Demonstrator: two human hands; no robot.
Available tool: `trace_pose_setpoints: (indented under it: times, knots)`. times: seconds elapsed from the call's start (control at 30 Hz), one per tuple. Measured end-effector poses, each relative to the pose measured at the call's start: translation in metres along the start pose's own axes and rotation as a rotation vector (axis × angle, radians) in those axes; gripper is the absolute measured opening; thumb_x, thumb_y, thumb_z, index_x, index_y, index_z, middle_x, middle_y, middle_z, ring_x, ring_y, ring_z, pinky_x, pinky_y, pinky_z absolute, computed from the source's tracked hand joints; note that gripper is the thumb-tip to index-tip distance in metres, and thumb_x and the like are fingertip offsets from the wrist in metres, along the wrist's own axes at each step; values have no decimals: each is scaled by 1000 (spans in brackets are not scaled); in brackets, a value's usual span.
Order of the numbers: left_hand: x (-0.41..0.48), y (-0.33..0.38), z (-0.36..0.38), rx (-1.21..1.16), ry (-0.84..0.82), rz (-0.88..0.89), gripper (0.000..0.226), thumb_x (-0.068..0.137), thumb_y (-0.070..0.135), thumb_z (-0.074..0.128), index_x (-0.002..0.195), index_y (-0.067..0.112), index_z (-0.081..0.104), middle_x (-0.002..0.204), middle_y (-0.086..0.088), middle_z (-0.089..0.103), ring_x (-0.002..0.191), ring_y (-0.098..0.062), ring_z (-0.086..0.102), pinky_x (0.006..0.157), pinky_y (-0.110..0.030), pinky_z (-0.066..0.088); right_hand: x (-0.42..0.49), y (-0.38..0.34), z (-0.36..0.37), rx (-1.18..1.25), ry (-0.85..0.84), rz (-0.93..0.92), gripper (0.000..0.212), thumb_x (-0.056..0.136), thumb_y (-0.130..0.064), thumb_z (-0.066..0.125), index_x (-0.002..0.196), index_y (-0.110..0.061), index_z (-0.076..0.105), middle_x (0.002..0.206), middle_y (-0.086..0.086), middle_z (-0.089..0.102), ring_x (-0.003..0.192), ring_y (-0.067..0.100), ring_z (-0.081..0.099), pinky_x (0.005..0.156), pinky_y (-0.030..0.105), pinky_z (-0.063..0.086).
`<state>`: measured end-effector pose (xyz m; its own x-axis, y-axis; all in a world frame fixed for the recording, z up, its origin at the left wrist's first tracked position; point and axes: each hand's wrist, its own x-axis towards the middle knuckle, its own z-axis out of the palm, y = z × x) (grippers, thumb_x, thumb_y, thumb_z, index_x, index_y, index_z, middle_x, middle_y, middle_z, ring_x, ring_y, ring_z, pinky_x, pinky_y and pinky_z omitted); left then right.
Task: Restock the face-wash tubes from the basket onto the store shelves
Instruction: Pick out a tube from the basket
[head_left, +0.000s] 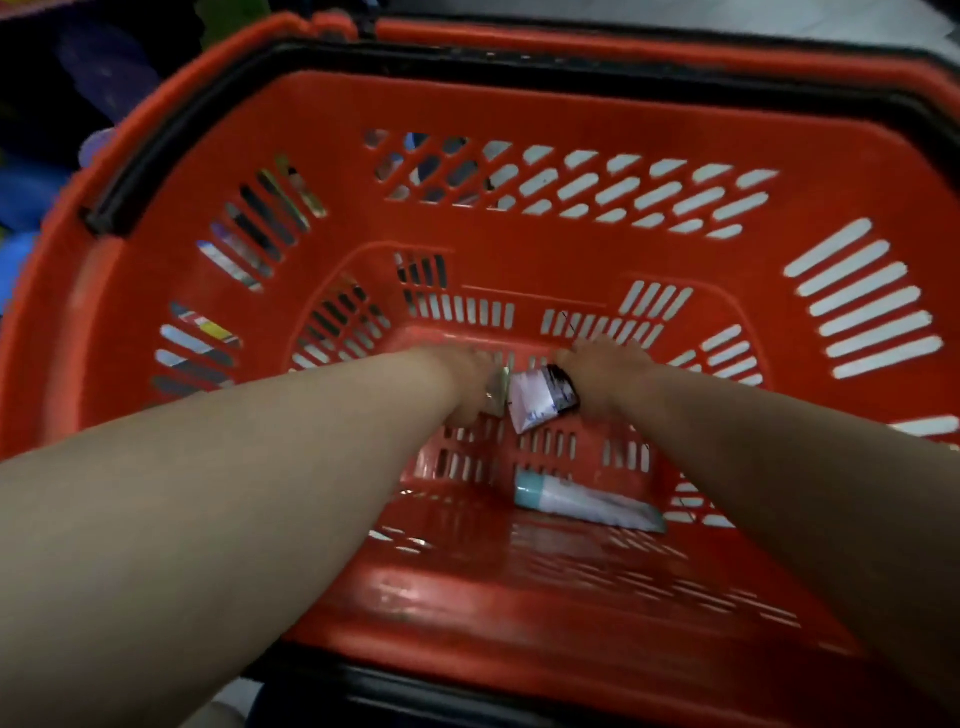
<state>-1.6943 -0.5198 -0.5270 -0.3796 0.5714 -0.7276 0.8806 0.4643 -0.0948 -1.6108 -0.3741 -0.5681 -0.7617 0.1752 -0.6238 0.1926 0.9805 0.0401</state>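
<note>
Reaching into basket, right hand clutching black-capped tube, left hand beside, grip unclear.

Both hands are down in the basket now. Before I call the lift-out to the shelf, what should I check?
1. Right hand grip on the black-capped tube: ok, fingers curl round its cap end.
2. Left hand load: cannot tell. A silvery edge shows at its fingers, but it is too blurred to say what it is.
3. Basket emptied: not ok, a teal-capped tube lies on the floor near the front, untouched.
4. Path upward: ok, the top is open and nothing sits above the hands.
5. Shelf target in sight: cannot tell, the view is filled by the basket.
</note>
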Motion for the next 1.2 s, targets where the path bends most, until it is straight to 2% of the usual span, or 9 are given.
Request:
trace_pose_setpoints:
  times: [0.23,0.33,0.47,0.6,0.73,0.87,1.0,1.07,1.2]
  knots:
    - [-5,-13,16,-83,11,-87,58,88,12,55,143,16,35,140,-9,45,121,-29,52,91,-38,49,-10,-7,24,71,-36,29,67,77,1,67,136,-13,40,132,10,49,118,30,51,88,31,49]
    - [-7,-16,29,-176,-52,-100,64,84,10,58,143,24,36,139,-8,46,118,-28,54,84,-33,48,-13,-10,26,307,-152,14,45,87,-5,60,128,-14,45,109,9,58,89,24,59,59,17,46]
    - [-7,-19,24,-291,-30,-154,54,89,19,58,139,11,37,136,-13,50,118,-30,54,91,-34,46,-12,-13,16,460,-234,37,50,75,-12,73,117,-18,47,110,4,59,95,22,60,79,33,52]
    - [-10,-21,17,-428,-34,-166,61,93,37,56,142,8,34,137,-12,50,121,-29,52,95,-34,45,-17,-6,-1,571,-312,25,47,77,-14,69,119,-18,48,109,5,57,96,21,58,77,31,48]
    - [-24,-22,0,-597,-81,-194,50,98,35,45,139,5,42,142,-13,44,128,-30,45,104,-37,38,-21,-9,-19,781,-225,28,52,77,-9,68,121,-20,43,116,9,54,103,26,58,90,43,53]
    - [-38,-29,-20,-1226,-125,-282,34,96,17,49,129,9,48,124,-6,56,112,-22,57,98,-38,44,-31,-28,-43,966,-92,-8,67,78,-3,67,135,-15,34,117,12,54,98,27,62,85,41,56]
    - [-60,-42,-45,-1695,160,-380,17,94,2,44,86,14,55,81,0,63,73,-14,60,87,-36,47,-39,-56,-75,1163,55,13,68,76,-1,71,132,-12,33,98,6,54,79,18,60,71,35,55]
    - [-73,-51,-51,-1770,266,-401,12,97,11,44,92,15,54,79,3,58,72,-11,57,89,-39,43,-41,-68,-90,1279,124,25,73,71,-2,77,130,-9,34,108,10,57,89,22,62,82,41,57]
    - [-103,-68,-52,-1877,316,-349,31,100,20,43,129,13,47,107,-1,55,105,-21,54,98,-45,40,-50,-91,-116,1331,224,5,69,65,-19,85,119,-12,42,114,11,61,101,24,63,89,43,54]
